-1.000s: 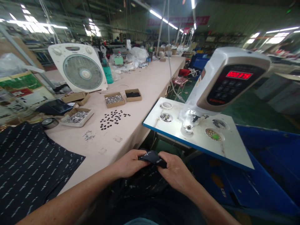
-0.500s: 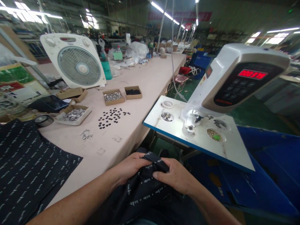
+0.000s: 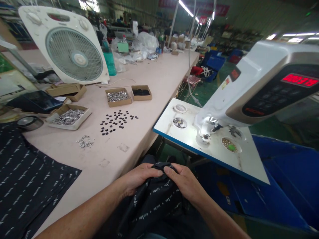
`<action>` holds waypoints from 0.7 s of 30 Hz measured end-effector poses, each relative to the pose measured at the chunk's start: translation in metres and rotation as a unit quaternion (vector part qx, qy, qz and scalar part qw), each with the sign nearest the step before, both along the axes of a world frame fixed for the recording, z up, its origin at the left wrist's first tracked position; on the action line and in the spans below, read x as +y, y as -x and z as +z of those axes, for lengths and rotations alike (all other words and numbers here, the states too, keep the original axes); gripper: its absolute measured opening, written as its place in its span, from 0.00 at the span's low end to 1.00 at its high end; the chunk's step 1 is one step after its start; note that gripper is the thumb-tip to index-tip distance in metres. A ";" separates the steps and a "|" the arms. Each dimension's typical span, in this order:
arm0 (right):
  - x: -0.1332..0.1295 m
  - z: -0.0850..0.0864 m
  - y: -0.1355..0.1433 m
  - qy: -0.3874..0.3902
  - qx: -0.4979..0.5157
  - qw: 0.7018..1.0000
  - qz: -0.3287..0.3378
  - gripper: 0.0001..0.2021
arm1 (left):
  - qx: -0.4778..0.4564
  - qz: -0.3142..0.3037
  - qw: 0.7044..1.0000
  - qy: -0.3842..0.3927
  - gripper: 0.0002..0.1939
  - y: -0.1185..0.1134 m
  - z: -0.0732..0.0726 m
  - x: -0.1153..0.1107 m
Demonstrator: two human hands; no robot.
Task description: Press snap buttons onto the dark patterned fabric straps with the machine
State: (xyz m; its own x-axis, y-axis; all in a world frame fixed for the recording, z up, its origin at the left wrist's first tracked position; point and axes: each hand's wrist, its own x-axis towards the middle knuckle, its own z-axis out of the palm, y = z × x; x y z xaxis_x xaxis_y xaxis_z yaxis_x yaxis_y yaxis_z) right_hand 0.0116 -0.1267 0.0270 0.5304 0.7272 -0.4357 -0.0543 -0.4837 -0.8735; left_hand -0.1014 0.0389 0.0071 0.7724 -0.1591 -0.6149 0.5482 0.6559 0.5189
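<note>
A dark fabric garment (image 3: 159,199) with rows of small white lettering lies bunched over my lap, its upper edge raised between both hands. My left hand (image 3: 139,177) is closed on that edge, thumb on top and fingers tucked behind the cloth. From the other side my right hand (image 3: 185,181) pinches the same edge, its thumb close to the left thumb tip. The fingers under the fabric are hidden. Ahead and to the right stands a snap-fastening machine (image 3: 239,86) with a red lit display, over a white work plate (image 3: 179,139) with a blue edge.
Black snap caps (image 3: 116,121) lie scattered on the table (image 3: 139,129), near a small heap of metal pieces (image 3: 85,141). Boxes of fasteners (image 3: 118,103) sit behind. A white box fan (image 3: 64,49) stands at the back left; more printed fabric (image 3: 30,179) covers the left corner.
My right thumb has moved left along the garment's edge, and the two thumbs are now closer together. The camera view has shifted slightly.
</note>
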 end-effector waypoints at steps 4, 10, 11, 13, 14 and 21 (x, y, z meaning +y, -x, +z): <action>0.009 0.002 -0.001 0.017 -0.044 0.999 0.008 0.21 | -0.018 -0.017 1.000 -0.004 0.17 0.000 -0.003 0.010; 0.016 0.001 -0.005 0.030 -0.051 0.998 0.019 0.23 | -0.010 0.000 0.999 0.034 0.16 0.000 -0.007 0.014; 0.017 0.001 -0.005 0.032 -0.051 0.998 0.021 0.23 | -0.012 0.003 0.999 0.041 0.16 0.000 -0.007 0.014; 0.017 -0.001 -0.006 0.032 -0.047 0.998 0.022 0.24 | -0.021 0.005 0.999 0.046 0.18 0.000 -0.007 0.014; 0.017 -0.001 -0.007 0.032 -0.045 0.998 0.024 0.24 | -0.027 0.005 0.999 0.045 0.19 0.000 -0.007 0.013; 0.020 0.010 -0.034 0.038 -0.109 0.989 0.088 0.22 | -0.044 0.025 0.999 -0.010 0.18 -0.006 -0.010 0.003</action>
State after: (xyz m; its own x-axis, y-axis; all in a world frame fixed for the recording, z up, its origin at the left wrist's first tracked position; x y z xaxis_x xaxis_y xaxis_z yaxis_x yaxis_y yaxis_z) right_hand 0.0460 -0.1068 0.0366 0.4854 0.7870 -0.3808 0.2235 -0.5328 -0.8162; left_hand -0.0953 0.0417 -0.0024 0.8301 -0.1074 -0.5471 0.4666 0.6709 0.5763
